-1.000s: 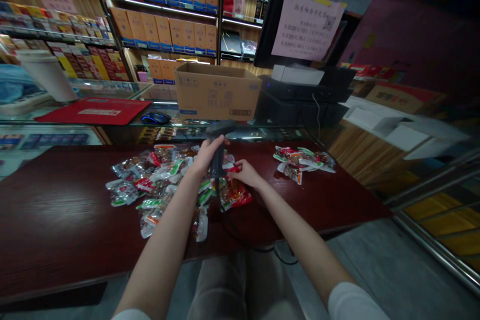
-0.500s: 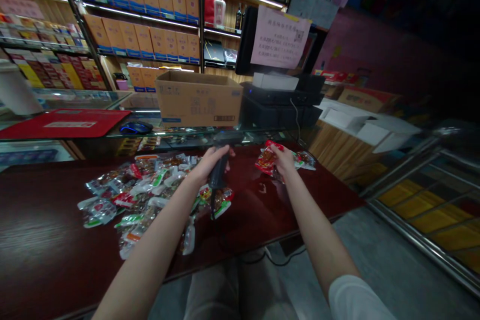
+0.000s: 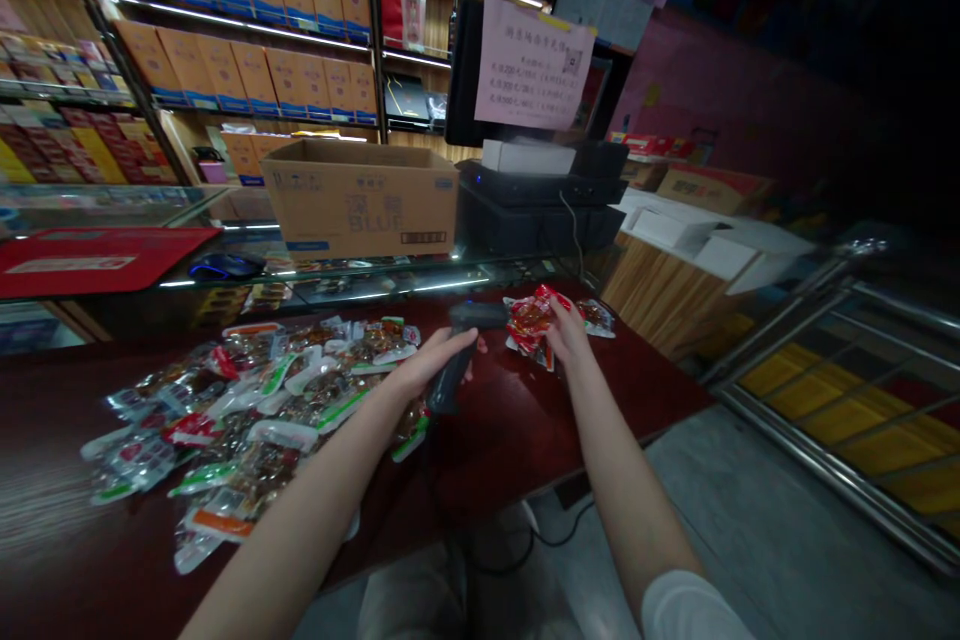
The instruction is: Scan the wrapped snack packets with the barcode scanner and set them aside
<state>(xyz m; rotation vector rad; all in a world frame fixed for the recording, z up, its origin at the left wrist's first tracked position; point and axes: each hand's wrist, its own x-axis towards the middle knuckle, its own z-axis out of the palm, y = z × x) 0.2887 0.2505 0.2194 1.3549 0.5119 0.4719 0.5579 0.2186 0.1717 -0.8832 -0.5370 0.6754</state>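
My left hand (image 3: 426, 365) is wrapped around the handle of a dark handheld scanner (image 3: 450, 375), its head turned toward my right hand (image 3: 568, 332) and looking just beside what that hand holds; my right fingers grip a shiny red packet (image 3: 531, 316) by its side, over the small pile (image 3: 598, 318) of packets on the right of the dark red table (image 3: 510, 450); whether the red one already bears on those beneath, I cannot tell; the larger pile (image 3: 262, 380) spreads on the left, well apart; I judge the step in hand to be laying this packet with the small pile, scanner at the ready; the next move, to my mind, calls for loosening my right fingers gently, so the slick wrapper settles without pushing its neighbours, and for a firm left grip that holds the scanner clear
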